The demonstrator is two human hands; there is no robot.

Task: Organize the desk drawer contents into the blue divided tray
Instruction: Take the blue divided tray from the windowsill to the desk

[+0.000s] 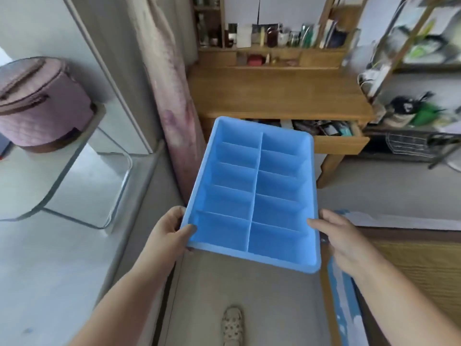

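**Blue divided tray, held in the air before a wooden desk**

Item: blue divided tray (252, 193), plastic, ten compartments in two columns of five, all bare. It is carried clear of any surface, tilted with its far end toward the desk.

Grip: left hand (169, 228) grips the near left corner, thumb curled over the rim into the nearest left compartment, fingers underneath. Right hand (341, 236) holds the near right edge, thumb laid over the rim, fingers running down the outer wall.

Beyond the tray: wooden desk (274, 93), its top bare at the front, with a low shelf unit at the back crowded with bottles, jars, cards and books, blurred. The desk drawer (331, 136) stands pulled open, partly hidden by the tray's far end; its contents are dark, mixed small items too blurred to name.

Left of the desk: a pale pink patterned curtain (169, 96) hanging to the floor. Further left: a clear bent-acrylic side table (74, 171) bearing a round, quilted mauve bag (40, 101).

Right of the desk: a wood-framed open shelf (411, 71) holding papers, a green object and dark clutter, all blurred.

Floor: pale grey (249, 295). One spotted slipper (232, 325) shows at the lower edge. At right, the edge of a woven mat (419, 270) with a blue and white patterned sheet (344, 295) beside it.
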